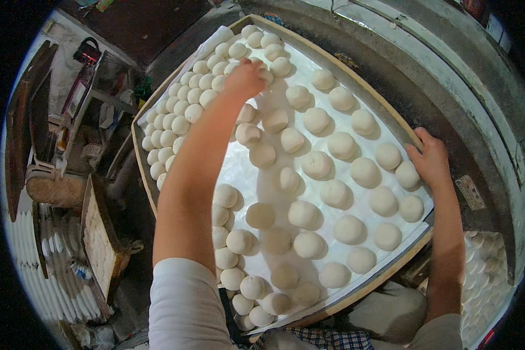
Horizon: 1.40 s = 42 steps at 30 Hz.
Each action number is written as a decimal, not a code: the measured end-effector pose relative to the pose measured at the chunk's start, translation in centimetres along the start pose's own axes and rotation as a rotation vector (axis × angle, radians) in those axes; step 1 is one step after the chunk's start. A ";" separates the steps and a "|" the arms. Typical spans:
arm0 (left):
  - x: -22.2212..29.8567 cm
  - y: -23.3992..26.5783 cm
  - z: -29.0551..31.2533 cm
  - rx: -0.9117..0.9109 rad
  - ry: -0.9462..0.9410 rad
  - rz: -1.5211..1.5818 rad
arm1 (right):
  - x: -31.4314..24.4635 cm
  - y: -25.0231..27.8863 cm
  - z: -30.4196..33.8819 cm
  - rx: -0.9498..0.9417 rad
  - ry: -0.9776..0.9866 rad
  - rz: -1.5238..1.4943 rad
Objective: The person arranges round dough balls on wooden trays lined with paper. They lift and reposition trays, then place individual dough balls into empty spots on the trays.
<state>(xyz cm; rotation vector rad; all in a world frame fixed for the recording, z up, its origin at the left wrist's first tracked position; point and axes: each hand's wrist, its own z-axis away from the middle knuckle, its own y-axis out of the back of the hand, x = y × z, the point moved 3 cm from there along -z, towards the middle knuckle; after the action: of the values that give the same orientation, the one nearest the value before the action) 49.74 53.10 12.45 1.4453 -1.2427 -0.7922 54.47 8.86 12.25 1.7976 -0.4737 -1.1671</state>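
A large wooden-rimmed tray (385,99), lined with white sheeting (233,163), lies before me covered in round white dough balls (316,165). Reaching to the far part of the tray, my left hand (245,80) has its fingers curled down around a dough ball, mostly hidden under the hand. Other dough balls press close on its left and right. At the right corner, my right hand (430,156) grips the tray's wooden rim, thumb toward the inside. Smaller balls crowd the left side of the tray; larger ones sit spaced apart on the right. My left forearm hides some of them.
Another tray of white pieces (484,280) sits low at the right. On the left are a wooden box-like board (102,239), a stack of white ridged items (49,268) and a stool-like frame (70,116). A curved-looking ledge (449,64) runs beyond the tray.
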 end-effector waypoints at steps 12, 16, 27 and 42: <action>2.9 0.2 2.3 -0.287 -0.030 -0.071 | 0.4 0.0 -0.1 0.013 0.015 0.035; 1.8 1.5 -3.0 -0.041 0.142 0.152 | 0.5 -0.1 -0.1 -0.032 -0.027 0.052; 4.2 -3.2 -3.1 0.302 0.027 0.650 | 0.2 0.2 0.0 -0.010 0.011 0.053; 7.4 1.9 0.4 -0.403 0.174 2.212 | -0.4 0.3 0.0 -0.044 -0.046 0.073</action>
<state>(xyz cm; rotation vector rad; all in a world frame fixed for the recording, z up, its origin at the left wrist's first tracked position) 50.69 46.04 15.15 -0.5914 -1.5143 0.6188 54.36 9.03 12.69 1.7046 -0.5326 -1.1616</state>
